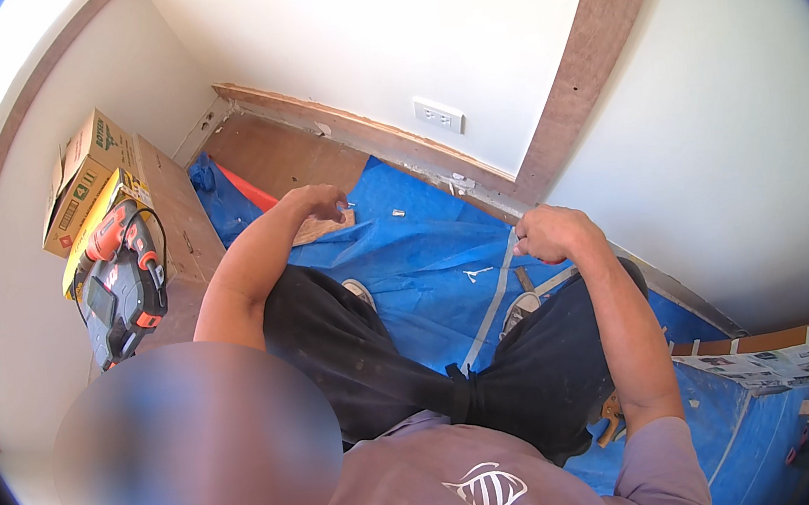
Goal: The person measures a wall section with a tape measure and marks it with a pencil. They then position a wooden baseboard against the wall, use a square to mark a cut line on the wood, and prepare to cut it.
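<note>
My left hand reaches out above the blue tarp, its fingers loosely bent and somewhat apart. A short wooden block lies just under it, and a small pale bit shows by the fingertips. Over the tarp near the right wall's base, my right hand is closed into a fist. A sliver of red shows at its underside; what it grips is mostly hidden. Beneath that hand a narrow brown strip lies near my shoe. Between the hands, a small metallic piece rests on the blue tarp.
At left, an orange-black power drill and a dark tool case sit beside a cardboard box. A wall outlet is above the wooden baseboard. Newspaper-covered board stands at right.
</note>
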The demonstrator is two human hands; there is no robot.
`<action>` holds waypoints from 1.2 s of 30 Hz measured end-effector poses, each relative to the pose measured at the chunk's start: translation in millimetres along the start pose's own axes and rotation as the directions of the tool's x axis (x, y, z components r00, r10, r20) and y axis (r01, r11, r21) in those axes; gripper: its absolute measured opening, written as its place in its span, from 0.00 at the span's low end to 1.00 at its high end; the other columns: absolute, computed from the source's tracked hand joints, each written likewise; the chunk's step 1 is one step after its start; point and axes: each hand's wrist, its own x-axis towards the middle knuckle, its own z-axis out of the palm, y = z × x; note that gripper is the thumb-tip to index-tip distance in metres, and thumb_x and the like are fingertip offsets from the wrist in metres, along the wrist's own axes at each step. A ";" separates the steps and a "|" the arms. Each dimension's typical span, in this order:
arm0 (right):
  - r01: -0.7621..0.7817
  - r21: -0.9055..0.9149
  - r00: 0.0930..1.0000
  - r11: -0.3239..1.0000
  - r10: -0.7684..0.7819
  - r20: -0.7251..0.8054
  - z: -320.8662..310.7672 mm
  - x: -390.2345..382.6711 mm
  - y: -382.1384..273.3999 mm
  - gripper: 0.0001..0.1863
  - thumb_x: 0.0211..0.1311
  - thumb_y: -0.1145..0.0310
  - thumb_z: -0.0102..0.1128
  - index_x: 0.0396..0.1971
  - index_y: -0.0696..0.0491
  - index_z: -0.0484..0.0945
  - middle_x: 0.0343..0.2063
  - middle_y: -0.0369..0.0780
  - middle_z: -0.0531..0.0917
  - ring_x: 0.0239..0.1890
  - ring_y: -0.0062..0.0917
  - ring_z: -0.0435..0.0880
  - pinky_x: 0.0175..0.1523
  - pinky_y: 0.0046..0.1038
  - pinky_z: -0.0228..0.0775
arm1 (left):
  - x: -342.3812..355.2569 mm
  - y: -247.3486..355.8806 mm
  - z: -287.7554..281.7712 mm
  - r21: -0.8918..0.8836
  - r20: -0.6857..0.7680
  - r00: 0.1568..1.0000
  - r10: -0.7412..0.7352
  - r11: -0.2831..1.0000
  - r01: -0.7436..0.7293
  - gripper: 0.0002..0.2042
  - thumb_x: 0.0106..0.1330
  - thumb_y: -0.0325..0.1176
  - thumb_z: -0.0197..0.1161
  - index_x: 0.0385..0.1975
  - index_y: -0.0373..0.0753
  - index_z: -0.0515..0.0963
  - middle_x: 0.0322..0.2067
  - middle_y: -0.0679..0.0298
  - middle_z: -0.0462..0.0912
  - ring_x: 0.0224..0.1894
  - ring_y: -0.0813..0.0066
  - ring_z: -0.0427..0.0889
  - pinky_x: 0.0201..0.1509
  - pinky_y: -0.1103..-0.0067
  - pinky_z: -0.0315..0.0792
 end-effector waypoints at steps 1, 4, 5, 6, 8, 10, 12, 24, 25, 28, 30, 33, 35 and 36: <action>-0.001 0.002 1.000 1.000 0.001 0.002 0.5 0.5 0.3 0.18 0.72 0.52 0.67 0.51 0.46 0.92 0.49 0.44 0.92 0.56 0.42 0.90 0.61 0.44 0.81 | 0.1 -0.2 0.1 -0.005 0.000 1.000 0.002 1.000 -0.002 0.32 0.68 0.47 0.74 0.71 0.44 0.78 0.58 0.51 0.89 0.58 0.52 0.88 0.60 0.61 0.81; -0.001 0.006 1.000 1.000 0.001 0.003 1.0 1.5 1.1 0.17 0.72 0.52 0.67 0.52 0.46 0.92 0.49 0.44 0.92 0.56 0.41 0.90 0.61 0.44 0.81 | 1.1 -1.4 0.6 -0.005 0.002 1.000 0.005 1.000 -0.005 0.31 0.68 0.47 0.74 0.71 0.44 0.78 0.57 0.51 0.89 0.58 0.52 0.88 0.60 0.61 0.81; 0.001 0.006 1.000 1.000 -0.001 0.003 0.8 1.8 1.1 0.17 0.72 0.52 0.67 0.52 0.46 0.92 0.49 0.44 0.92 0.56 0.41 0.90 0.61 0.44 0.81 | 1.7 -1.8 0.9 0.001 0.003 1.000 0.009 1.000 -0.009 0.31 0.68 0.47 0.73 0.71 0.44 0.78 0.57 0.51 0.89 0.58 0.52 0.88 0.60 0.61 0.81; -0.001 0.005 1.000 1.000 0.001 0.010 0.8 1.7 1.1 0.18 0.72 0.52 0.67 0.52 0.46 0.92 0.49 0.44 0.92 0.56 0.42 0.90 0.61 0.44 0.81 | 2.4 -2.3 0.9 0.011 0.003 1.000 0.011 1.000 -0.011 0.31 0.68 0.47 0.73 0.71 0.44 0.78 0.57 0.51 0.89 0.58 0.52 0.88 0.61 0.60 0.81; -0.003 0.002 1.000 1.000 0.003 0.024 0.1 1.8 0.6 0.18 0.72 0.52 0.67 0.52 0.46 0.92 0.49 0.44 0.92 0.56 0.42 0.90 0.61 0.44 0.81 | 3.4 -3.1 1.6 0.000 0.000 1.000 0.013 1.000 -0.013 0.31 0.68 0.48 0.73 0.71 0.44 0.79 0.57 0.51 0.89 0.58 0.52 0.88 0.61 0.61 0.81; 0.005 0.010 1.000 1.000 -0.005 0.011 -0.2 1.0 0.1 0.18 0.72 0.52 0.67 0.52 0.46 0.92 0.49 0.44 0.92 0.55 0.42 0.90 0.60 0.44 0.81 | 4.2 -3.9 1.3 0.000 -0.004 1.000 0.013 1.000 -0.013 0.31 0.68 0.48 0.73 0.70 0.45 0.79 0.56 0.51 0.89 0.58 0.52 0.88 0.61 0.61 0.81; 0.004 0.014 1.000 1.000 -0.004 0.003 -0.5 0.2 -0.2 0.18 0.73 0.52 0.67 0.52 0.46 0.92 0.49 0.44 0.92 0.55 0.42 0.90 0.60 0.44 0.81 | 4.1 -3.6 1.6 0.006 -0.007 1.000 0.012 1.000 -0.012 0.31 0.68 0.48 0.73 0.70 0.46 0.80 0.56 0.51 0.90 0.58 0.52 0.88 0.61 0.61 0.81; -0.001 0.006 1.000 1.000 0.001 -0.005 -1.2 -2.9 -0.5 0.17 0.72 0.52 0.67 0.52 0.46 0.92 0.49 0.44 0.92 0.55 0.41 0.90 0.60 0.44 0.81 | 7.5 -7.9 6.3 -0.017 -0.006 1.000 -0.010 1.000 0.010 0.30 0.69 0.46 0.71 0.70 0.44 0.80 0.58 0.51 0.89 0.60 0.51 0.87 0.64 0.59 0.79; -0.001 0.007 1.000 1.000 0.001 0.000 -1.9 -2.6 -0.3 0.17 0.72 0.52 0.67 0.51 0.46 0.92 0.48 0.44 0.92 0.55 0.41 0.90 0.59 0.44 0.81 | 7.5 -7.9 7.4 -0.040 -0.003 1.000 -0.007 0.999 0.007 0.29 0.69 0.44 0.71 0.69 0.44 0.80 0.58 0.51 0.89 0.60 0.51 0.87 0.64 0.60 0.79; 0.002 0.019 1.000 1.000 -0.003 0.018 -1.0 -1.1 2.1 0.17 0.72 0.52 0.67 0.51 0.47 0.92 0.47 0.45 0.92 0.53 0.41 0.90 0.58 0.44 0.81 | -2.5 1.1 -8.3 -0.131 -0.112 0.993 0.038 0.990 -0.053 0.26 0.68 0.36 0.69 0.68 0.43 0.81 0.58 0.51 0.89 0.59 0.54 0.87 0.63 0.63 0.79; 0.021 0.024 1.000 1.000 -0.021 -0.013 2.6 0.9 6.0 0.17 0.72 0.53 0.67 0.49 0.48 0.92 0.44 0.45 0.92 0.51 0.41 0.91 0.56 0.44 0.81 | -24.0 13.8 -48.5 -0.246 -0.294 0.951 0.096 0.954 -0.172 0.25 0.68 0.30 0.65 0.67 0.41 0.82 0.58 0.51 0.89 0.58 0.56 0.87 0.63 0.66 0.79; 0.055 0.025 0.995 0.998 -0.053 -0.088 10.8 5.3 12.5 0.16 0.71 0.53 0.68 0.46 0.49 0.92 0.39 0.44 0.93 0.48 0.42 0.92 0.53 0.45 0.82 | -95.4 51.7 -131.6 -0.241 -0.901 0.434 -0.013 0.846 -0.475 0.23 0.69 0.19 0.55 0.62 0.39 0.83 0.54 0.57 0.90 0.53 0.70 0.85 0.62 0.71 0.78; 0.066 0.000 0.994 0.998 -0.066 -0.087 14.3 9.6 15.2 0.16 0.70 0.54 0.68 0.45 0.50 0.92 0.36 0.44 0.93 0.46 0.42 0.92 0.52 0.46 0.82 | -168.3 86.5 -182.4 0.045 -0.999 -0.033 0.033 0.848 -0.528 0.18 0.71 0.20 0.62 0.58 0.42 0.86 0.55 0.68 0.89 0.48 0.76 0.82 0.54 0.79 0.75; 0.064 -0.002 0.993 0.998 -0.064 -0.095 15.0 11.6 15.3 0.16 0.70 0.54 0.68 0.44 0.50 0.92 0.35 0.44 0.93 0.46 0.42 0.92 0.51 0.46 0.82 | -209.1 104.6 -200.3 0.248 -0.959 -0.250 0.136 0.830 -0.499 0.15 0.72 0.24 0.66 0.58 0.40 0.85 0.55 0.65 0.89 0.52 0.74 0.83 0.57 0.77 0.76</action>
